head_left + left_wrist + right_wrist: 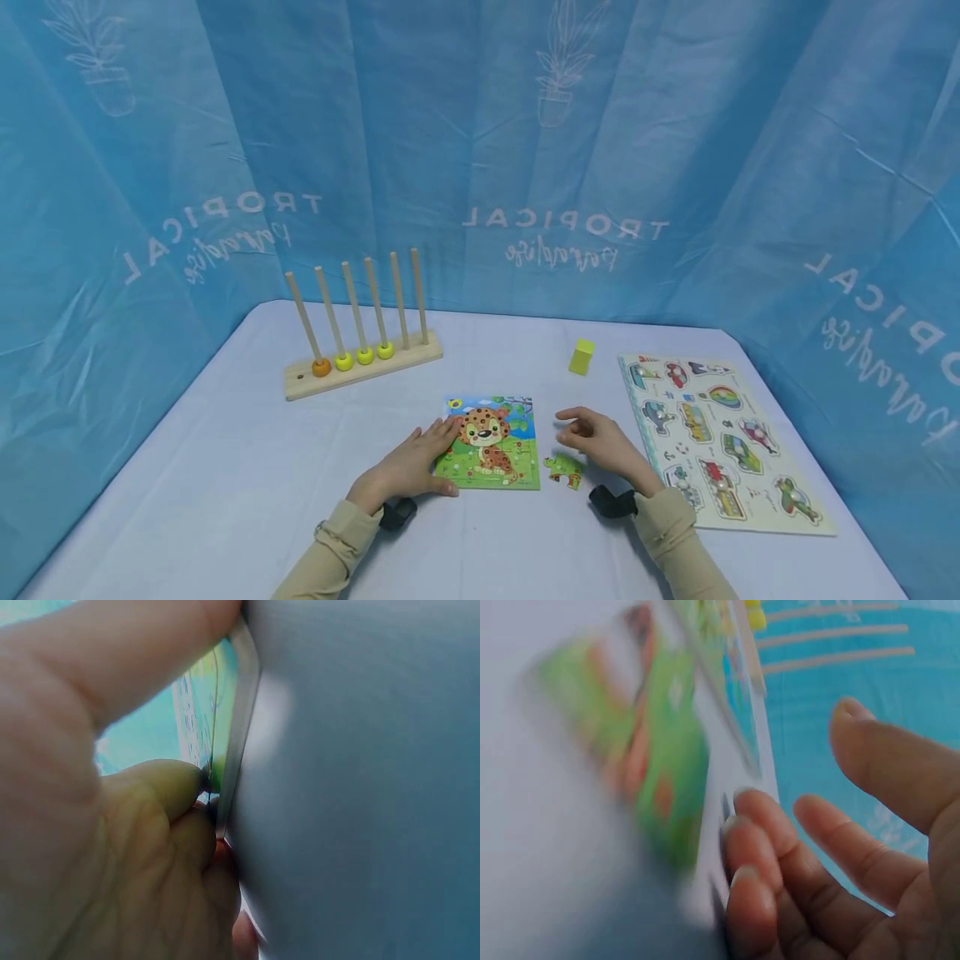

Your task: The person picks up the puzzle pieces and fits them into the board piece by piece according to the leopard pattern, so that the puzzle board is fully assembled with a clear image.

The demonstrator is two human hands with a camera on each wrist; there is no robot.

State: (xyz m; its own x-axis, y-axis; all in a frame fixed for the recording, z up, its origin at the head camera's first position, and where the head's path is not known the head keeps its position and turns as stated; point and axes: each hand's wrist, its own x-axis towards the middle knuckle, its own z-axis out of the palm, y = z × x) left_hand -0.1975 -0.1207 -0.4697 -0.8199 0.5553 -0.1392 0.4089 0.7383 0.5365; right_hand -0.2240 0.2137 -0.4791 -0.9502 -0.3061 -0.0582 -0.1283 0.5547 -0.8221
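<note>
A square jigsaw puzzle (pixel 491 454) with a spotted leopard cub on green lies flat on the white table. My left hand (pixel 411 467) rests at its left side, fingers straight on the picture and thumb by the lower left edge. In the left wrist view, the thumb and fingertips meet the puzzle's edge (pixel 238 712). Just right of the puzzle lies one loose green jigsaw piece (pixel 564 465), blurred in the right wrist view. Above and beyond that piece is my right hand (pixel 603 447), fingers loosely bent, thumb apart, holding nothing.
At the back left stands a wooden bead stacker (pixel 411 357) with upright pegs, one orange bead and several yellow ones. A yellow-green block (pixel 581 357) stands behind the right hand. On the right lies a large picture puzzle board (pixel 763 512). Blue curtains (pixel 480 150) enclose the table.
</note>
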